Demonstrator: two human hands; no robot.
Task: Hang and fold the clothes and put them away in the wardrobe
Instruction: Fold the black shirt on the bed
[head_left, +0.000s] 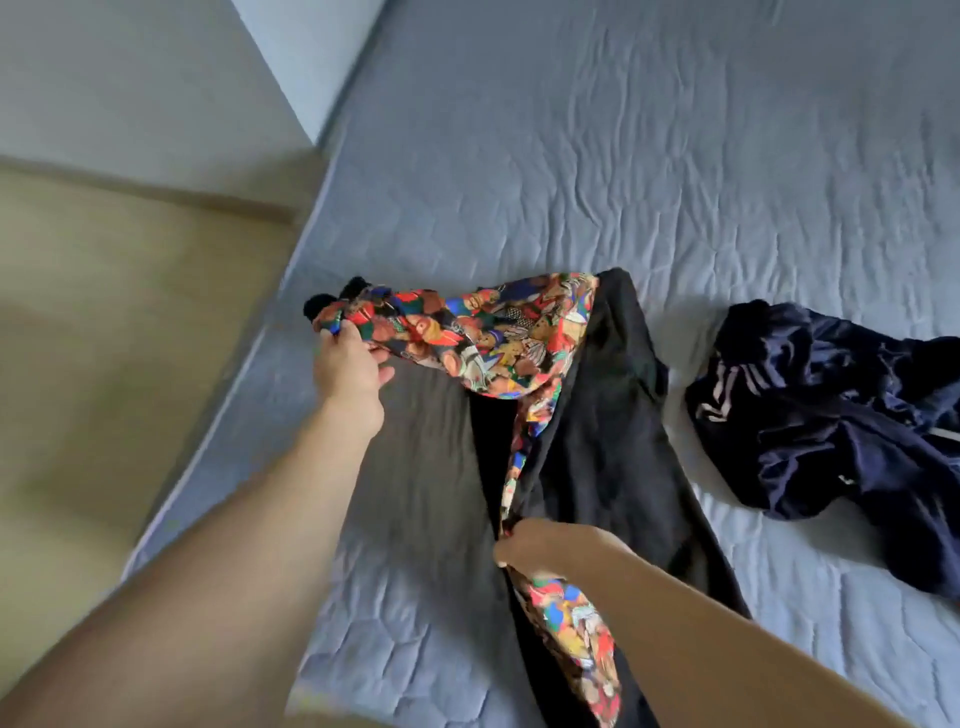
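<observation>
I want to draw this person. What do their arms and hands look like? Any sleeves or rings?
Both arms are bare as far as the picture shows, with no sleeves. The left hand and right hand show no gloves, rings or watch. The picture is blurry, so small details may be missed.

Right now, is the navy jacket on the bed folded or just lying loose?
Loose, not folded. The navy jacket lies crumpled on the bed, in uneven bunches, white stripes twisted. Neither hand touches it.
</observation>
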